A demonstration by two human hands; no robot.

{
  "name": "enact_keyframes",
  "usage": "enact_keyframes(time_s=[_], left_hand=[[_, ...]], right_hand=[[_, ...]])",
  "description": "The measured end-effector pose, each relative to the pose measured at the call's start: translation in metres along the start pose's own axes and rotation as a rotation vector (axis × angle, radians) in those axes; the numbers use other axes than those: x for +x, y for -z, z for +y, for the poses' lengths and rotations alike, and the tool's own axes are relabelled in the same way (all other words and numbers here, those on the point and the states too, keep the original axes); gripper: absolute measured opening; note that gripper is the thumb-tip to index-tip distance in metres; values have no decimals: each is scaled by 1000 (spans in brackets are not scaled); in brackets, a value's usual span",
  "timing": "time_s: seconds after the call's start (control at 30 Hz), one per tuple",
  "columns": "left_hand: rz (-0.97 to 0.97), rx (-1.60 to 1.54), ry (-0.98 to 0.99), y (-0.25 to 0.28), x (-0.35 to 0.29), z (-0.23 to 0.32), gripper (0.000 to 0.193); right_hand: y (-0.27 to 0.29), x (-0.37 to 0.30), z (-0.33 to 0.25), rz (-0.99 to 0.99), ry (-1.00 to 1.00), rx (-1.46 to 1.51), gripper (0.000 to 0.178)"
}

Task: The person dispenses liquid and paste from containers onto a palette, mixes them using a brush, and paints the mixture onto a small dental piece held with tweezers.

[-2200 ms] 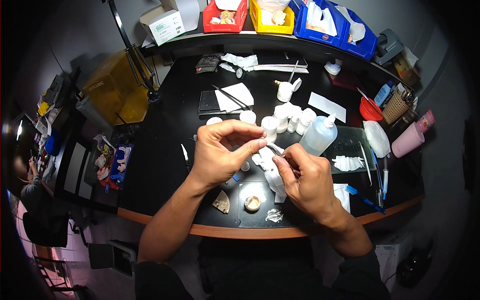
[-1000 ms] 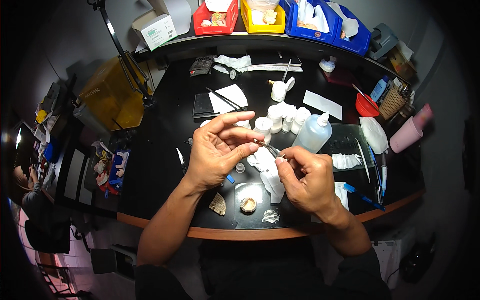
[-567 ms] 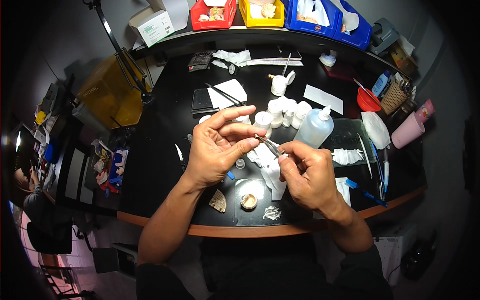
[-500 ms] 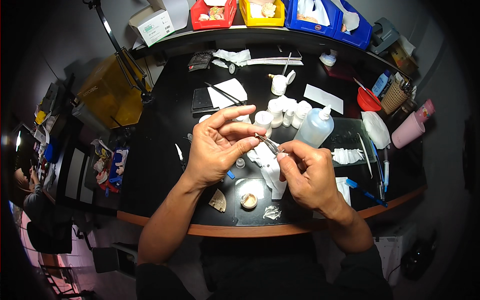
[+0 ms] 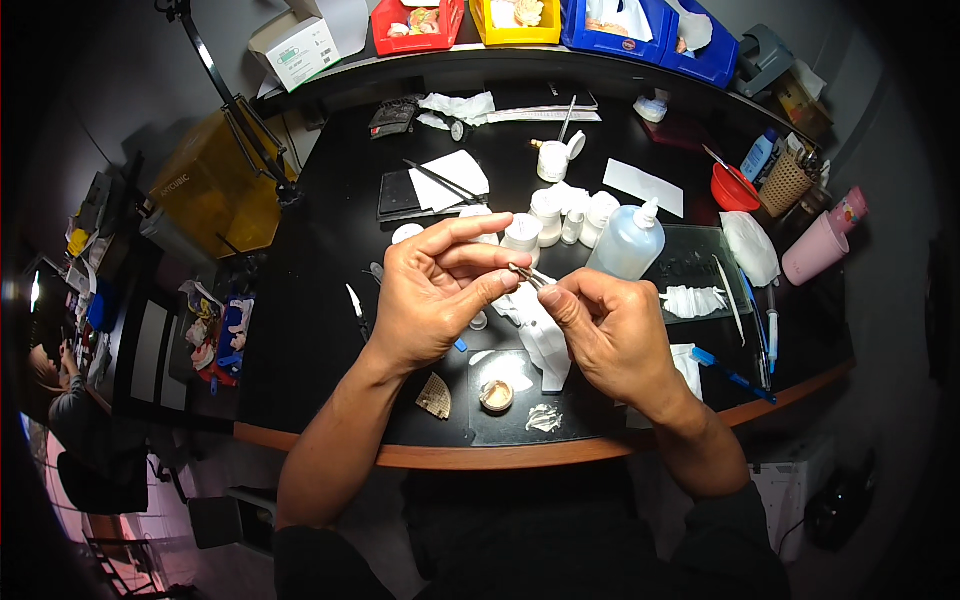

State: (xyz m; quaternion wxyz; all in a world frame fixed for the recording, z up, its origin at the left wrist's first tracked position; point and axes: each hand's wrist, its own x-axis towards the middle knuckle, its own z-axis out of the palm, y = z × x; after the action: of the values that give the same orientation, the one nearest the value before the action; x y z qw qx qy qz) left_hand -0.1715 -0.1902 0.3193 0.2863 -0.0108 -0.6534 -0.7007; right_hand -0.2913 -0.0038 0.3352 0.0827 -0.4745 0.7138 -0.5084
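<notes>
My right hand [image 5: 618, 335] grips slim metal tweezers [image 5: 537, 280] between thumb and fingers, with their tips pointing left. At those tips, the thumb and a finger of my left hand [image 5: 432, 290] pinch together, while its index finger stretches out above. Whatever small piece lies between them is too small to make out. Below the hands, a small round pot [image 5: 496, 396] of beige material stands on a glass plate [image 5: 484, 434], beside a smear of white paste [image 5: 544, 418]. A beige, perforated wedge-shaped piece [image 5: 434, 396] lies to the left of the plate.
Behind my hands are several white jars [image 5: 546, 212] and a squeeze bottle [image 5: 630, 243]. Rightward lie a blue pen [image 5: 733, 375], a red bowl [image 5: 734, 188] and a pink cup [image 5: 814, 256]. Coloured bins [image 5: 517, 34] line the shelf. A person [image 5: 75, 400] sits far left.
My right hand has shifted slightly left and closer to the left fingertips, its fingers further along the tweezers. The left hand stays nearly still. The whole view has moved slightly.
</notes>
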Motion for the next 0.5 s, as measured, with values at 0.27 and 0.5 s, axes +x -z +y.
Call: enact_keyframes(time_s=[0.27, 0.5], left_hand=[[4, 27, -3, 1, 0, 1, 49], [13, 57, 41, 2, -1, 2, 51]], right_hand=[[2, -2, 3, 9, 23, 11, 24], [3, 0, -5, -16, 9, -97, 27]])
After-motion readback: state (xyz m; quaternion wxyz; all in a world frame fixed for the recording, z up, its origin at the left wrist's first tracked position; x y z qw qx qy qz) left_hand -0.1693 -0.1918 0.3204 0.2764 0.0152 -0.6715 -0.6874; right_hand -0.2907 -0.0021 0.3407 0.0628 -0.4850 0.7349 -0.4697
